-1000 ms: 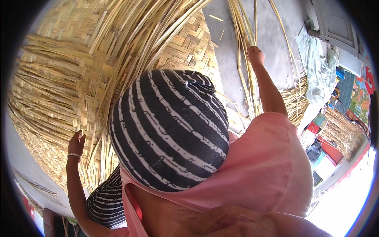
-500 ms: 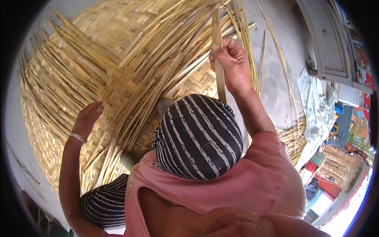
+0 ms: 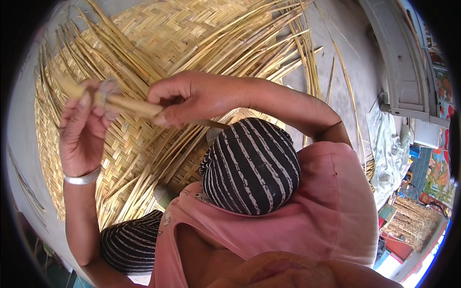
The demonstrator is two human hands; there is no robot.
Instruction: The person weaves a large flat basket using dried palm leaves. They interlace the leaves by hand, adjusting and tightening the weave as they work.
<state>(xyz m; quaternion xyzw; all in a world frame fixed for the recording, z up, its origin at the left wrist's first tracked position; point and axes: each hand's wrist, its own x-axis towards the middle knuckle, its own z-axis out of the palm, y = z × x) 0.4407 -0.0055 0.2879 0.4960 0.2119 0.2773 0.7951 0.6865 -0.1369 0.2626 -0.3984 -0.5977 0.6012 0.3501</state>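
A flat, pale-brown reed strip (image 3: 132, 105) crosses in front of me above the mat, its left end smeared by motion. My right hand (image 3: 192, 93) is closed on the strip, thumb below and fingers curled over it. Further along, my left hand (image 3: 84, 127), with a silver bangle at its wrist, has its thumb and fingers around the strip near the left end; its fingertips are blurred. The strip's other end passes behind my right hand toward my striped knee. Beneath both hands lies a herringbone-woven reed mat (image 3: 168, 29), partly covered by loose reed strips (image 3: 230, 53).
My knee in striped cloth (image 3: 252, 165) rises in the middle. Long loose strips (image 3: 343, 69) lie on the grey floor at right. Beyond them are a crumpled plastic sheet (image 3: 386, 149), a grey door-like panel (image 3: 408, 62) and a straw bundle (image 3: 410, 223).
My right hand has swung left and down, carrying the strip from upright to nearly level. My left hand has come up from the mat and closed around the strip's left part.
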